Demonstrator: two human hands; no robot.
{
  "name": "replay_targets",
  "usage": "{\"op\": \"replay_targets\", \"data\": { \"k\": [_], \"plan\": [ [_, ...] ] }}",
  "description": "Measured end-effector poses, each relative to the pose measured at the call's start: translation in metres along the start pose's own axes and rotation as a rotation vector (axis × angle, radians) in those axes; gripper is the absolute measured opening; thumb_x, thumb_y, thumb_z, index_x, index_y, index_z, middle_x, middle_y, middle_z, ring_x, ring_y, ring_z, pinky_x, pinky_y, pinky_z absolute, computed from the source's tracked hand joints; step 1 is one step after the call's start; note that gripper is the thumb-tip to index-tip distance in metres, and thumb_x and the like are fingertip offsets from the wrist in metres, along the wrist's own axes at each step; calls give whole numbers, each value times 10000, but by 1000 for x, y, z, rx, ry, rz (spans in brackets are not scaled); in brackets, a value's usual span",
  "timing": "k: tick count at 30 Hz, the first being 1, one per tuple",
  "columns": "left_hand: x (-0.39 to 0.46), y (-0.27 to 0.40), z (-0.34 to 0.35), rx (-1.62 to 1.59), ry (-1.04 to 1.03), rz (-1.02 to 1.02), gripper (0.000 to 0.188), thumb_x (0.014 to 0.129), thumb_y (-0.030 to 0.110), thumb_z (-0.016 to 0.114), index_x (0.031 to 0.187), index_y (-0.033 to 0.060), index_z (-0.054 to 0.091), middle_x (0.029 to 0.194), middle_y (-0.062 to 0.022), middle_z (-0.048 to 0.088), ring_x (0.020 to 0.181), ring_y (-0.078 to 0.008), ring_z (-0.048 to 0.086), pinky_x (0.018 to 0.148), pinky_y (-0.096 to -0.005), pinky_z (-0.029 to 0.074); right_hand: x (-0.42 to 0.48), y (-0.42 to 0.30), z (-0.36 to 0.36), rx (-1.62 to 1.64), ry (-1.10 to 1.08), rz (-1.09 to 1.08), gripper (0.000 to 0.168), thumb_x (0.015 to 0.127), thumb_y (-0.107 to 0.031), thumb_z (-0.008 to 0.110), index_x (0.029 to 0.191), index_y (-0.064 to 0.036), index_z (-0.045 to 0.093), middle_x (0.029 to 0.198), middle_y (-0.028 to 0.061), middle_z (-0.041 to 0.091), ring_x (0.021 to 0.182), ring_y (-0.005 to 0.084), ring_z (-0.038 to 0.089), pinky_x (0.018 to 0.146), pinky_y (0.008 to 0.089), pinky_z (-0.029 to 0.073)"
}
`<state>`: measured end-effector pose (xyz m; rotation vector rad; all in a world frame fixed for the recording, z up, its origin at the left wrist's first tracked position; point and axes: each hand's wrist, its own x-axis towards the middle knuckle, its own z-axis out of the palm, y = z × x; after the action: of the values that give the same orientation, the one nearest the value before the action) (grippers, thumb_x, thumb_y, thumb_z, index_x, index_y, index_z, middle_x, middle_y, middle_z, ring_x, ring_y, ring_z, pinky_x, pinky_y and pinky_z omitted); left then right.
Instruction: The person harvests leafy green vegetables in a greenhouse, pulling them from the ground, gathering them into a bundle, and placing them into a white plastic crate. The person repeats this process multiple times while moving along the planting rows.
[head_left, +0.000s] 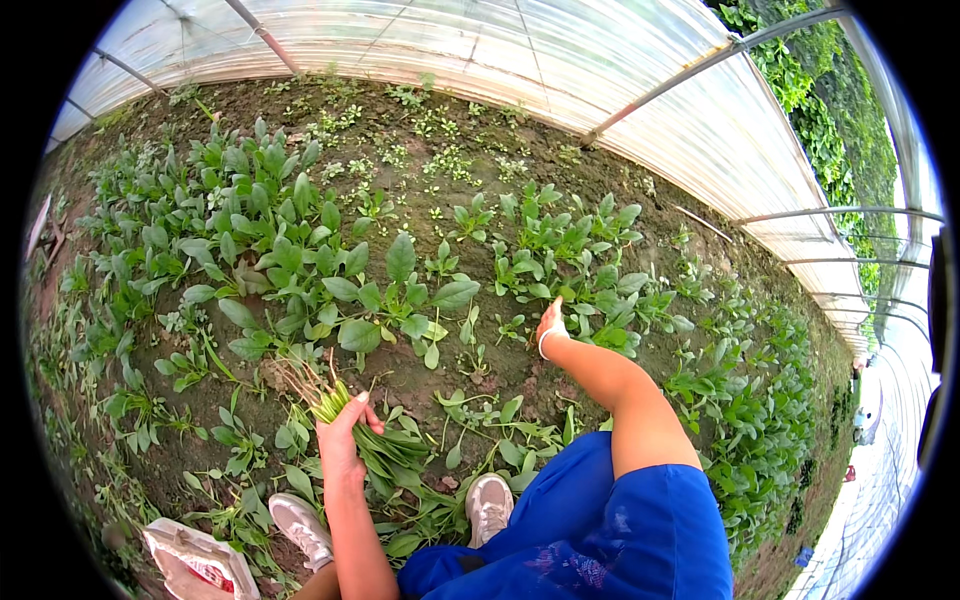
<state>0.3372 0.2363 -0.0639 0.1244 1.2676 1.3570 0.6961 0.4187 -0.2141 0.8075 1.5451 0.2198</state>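
My left hand (346, 431) is closed around a bunch of spinach-like leafy greens (386, 450), held by the stems near the roots. Thin pale roots stick out beyond the fist to the upper left, and the leaves hang to the lower right. My right hand (552, 322), with a white band at the wrist, reaches to the left edge of a clump of growing leafy plants (592, 292). Its fingers are partly hidden, so I cannot tell whether they grip a plant. Another low leafy plant (401, 296) grows between the two hands.
Dense leafy plants (255, 217) grow at the left, and more (757, 420) at the right. Loose leaves lie around my shoes (491, 504). An open, worn container (199, 559) is at the lower left. Plastic sheeting (450, 52) on metal poles (660, 79) borders the soil.
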Motion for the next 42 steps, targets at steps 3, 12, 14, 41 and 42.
{"op": "replay_targets", "data": {
  "k": [3, 12, 14, 41, 42],
  "plan": [
    [3, -1, -4, 8, -4, 7, 158, 805, 104, 658, 756, 46, 520, 602, -64, 549, 489, -165, 541, 491, -289, 478, 7, -2, 12, -97, 85, 23, 435, 923, -326, 478, 1304, -124, 537, 1339, 117, 507, 1234, 377, 438, 957, 709, 227],
    [6, 2, -1, 81, -139, -88, 176, 795, 148, 673, 717, 44, 553, 667, -90, 619, 529, -158, 587, 547, -286, 490, -42, 15, -27, 610, 372, 81, 267, 864, -263, 557, 1056, -117, 673, 1025, 82, 689, 981, 259, 639, 832, 426, 419],
    [7, -1, 9, 60, -228, -76, 223, 781, 132, 688, 946, 2, 614, 726, -68, 633, 657, -138, 611, 636, -273, 498, -78, 19, -50, 1205, 480, -184, 302, 864, -270, 596, 1107, -102, 657, 989, 56, 687, 882, 154, 623, 785, 297, 447],
    [-22, -16, 54, 136, -549, 85, 144, 720, 72, 697, 720, 69, 553, 667, -8, 549, 638, -148, 594, 610, -273, 448, -239, 29, -106, 2507, 419, -945, 360, 914, -246, 586, 1212, -45, 554, 931, 21, 598, 726, 82, 553, 638, 232, 454],
    [-24, -17, 54, 129, -568, 83, 132, 718, 71, 699, 734, 63, 568, 674, -8, 553, 648, -145, 590, 616, -273, 449, -243, 25, -110, 2393, 493, -872, 308, 893, -204, 621, 1149, -35, 587, 868, 16, 607, 668, 75, 550, 585, 217, 444]
  ]
}}
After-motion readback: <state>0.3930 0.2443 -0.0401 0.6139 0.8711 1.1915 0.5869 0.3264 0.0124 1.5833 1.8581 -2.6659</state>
